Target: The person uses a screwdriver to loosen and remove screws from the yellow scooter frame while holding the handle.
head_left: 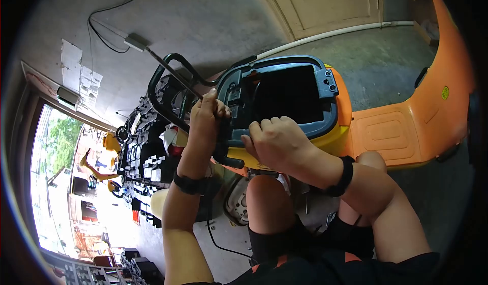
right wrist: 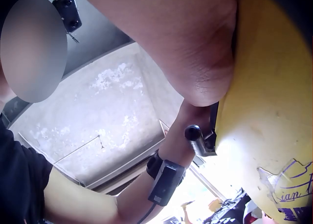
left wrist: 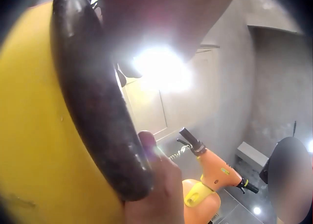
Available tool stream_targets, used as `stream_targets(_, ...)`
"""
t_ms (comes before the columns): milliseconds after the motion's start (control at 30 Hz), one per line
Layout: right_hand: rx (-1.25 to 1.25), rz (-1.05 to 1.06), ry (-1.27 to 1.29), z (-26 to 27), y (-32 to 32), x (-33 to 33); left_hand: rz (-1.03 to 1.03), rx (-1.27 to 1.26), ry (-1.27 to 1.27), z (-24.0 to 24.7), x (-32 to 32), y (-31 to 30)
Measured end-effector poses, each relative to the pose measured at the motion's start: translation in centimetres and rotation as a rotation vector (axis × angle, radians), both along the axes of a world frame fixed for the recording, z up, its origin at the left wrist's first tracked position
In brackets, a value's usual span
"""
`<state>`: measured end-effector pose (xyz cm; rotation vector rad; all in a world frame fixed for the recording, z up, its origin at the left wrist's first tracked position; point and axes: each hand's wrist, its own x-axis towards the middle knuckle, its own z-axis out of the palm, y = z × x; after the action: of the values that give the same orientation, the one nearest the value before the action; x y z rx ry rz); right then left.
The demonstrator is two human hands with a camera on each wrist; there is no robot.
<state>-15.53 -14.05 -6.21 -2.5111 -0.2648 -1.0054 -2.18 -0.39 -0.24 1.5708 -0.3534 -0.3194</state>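
Note:
My left hand (head_left: 207, 113) grips a long thin metal rod (head_left: 175, 74) that slants up and left from the fist, beside the rear of an orange and yellow scooter. Its grip end is hidden in the palm. My right hand (head_left: 279, 138) has its fingers curled over the near rim of the dark compartment (head_left: 305, 129), where the seat would be, thumb toward the left. The fingertips are hidden. In the right wrist view the right hand (right wrist: 195, 62) lies against the yellow side panel (right wrist: 274, 106). A black grab rail (left wrist: 98, 101) crosses close in the left wrist view.
The orange footboard (head_left: 384, 135) and front shield (head_left: 442, 86) stand to the right. Black stacked parts (head_left: 140, 183) are at the left, near a bright doorway. A grey wall (head_left: 203, 20) with a white pipe (head_left: 335, 33) runs behind. My knees are close below the scooter.

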Motion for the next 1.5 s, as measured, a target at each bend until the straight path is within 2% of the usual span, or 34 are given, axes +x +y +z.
stream_targets(133, -0.001, 0.009, 0.011, 0.3, -0.1, -0.2, 0.011, 0.081, -0.063, 0.0, 0.2, -0.3)
stream_targets(267, -0.002, 0.011, 0.004, 0.2, -0.1, -0.2, 0.007, 0.066, -0.008, 0.5, 0.5, -0.7)
stream_targets(333, -0.004, 0.012, 0.01, 0.3, -0.1, -0.2, -0.122, 0.012, 0.093, 0.5, 1.3, -0.4)
stream_targets(367, -0.004, 0.014, 0.014, 0.4, -0.2, -0.3, -0.121, 0.01, 0.094, 0.3, 1.6, 0.0)
stream_targets(433, -0.004, 0.011, 0.018, 0.4, -0.1, -0.3, -0.309, -0.137, 0.151, 0.0, 2.3, 0.7)
stream_targets(567, -0.02, 0.015, 0.062, 0.5, -0.1, -0.3, -0.415, -0.177, 0.147, -0.3, 3.2, 1.1)
stream_targets(633, -0.028, 0.015, 0.071, 0.7, -0.2, -0.3, -0.607, -0.165, 0.146, -0.4, 4.3, 1.2)
stream_targets(767, -0.045, 0.005, 0.047, 0.6, -0.1, -0.2, -0.629, -0.187, 0.148, -0.6, 4.6, 1.2)
stream_targets(933, -0.052, -0.002, 0.063, 0.8, -0.1, -0.3, -0.82, -0.205, 0.132, -1.0, 5.6, 1.5)
stream_targets(1067, -0.048, 0.002, 0.052, 0.7, -0.1, -0.2, -0.868, -0.241, 0.15, -0.9, 5.7, 1.6)
stream_targets(1167, -0.04, -0.002, 0.033, 0.4, -0.1, -0.1, -0.6, -0.175, 0.142, -0.7, 4.4, 1.4)
stream_targets(1200, -0.036, 0.001, 0.02, 0.4, -0.1, -0.1, -0.607, -0.169, 0.139, -0.6, 3.9, 1.1)
stream_targets(1267, -0.034, -0.005, 0.015, 0.5, -0.2, -0.2, -0.36, -0.007, 0.019, -0.2, 2.9, 0.6)
stream_targets(1333, -0.043, -0.014, 0.005, 0.5, -0.1, -0.2, -0.34, -0.019, 0.049, 0.1, 2.5, 0.6)
stream_targets(1400, -0.04, -0.003, 0.02, 0.6, -0.2, -0.2, -0.103, 0.246, -0.26, 0.5, 1.4, 0.0)
stream_targets(1500, -0.032, -0.004, 0.036, 0.4, -0.1, 0.0, -0.017, 0.162, -0.277, 0.6, 0.9, 0.1)
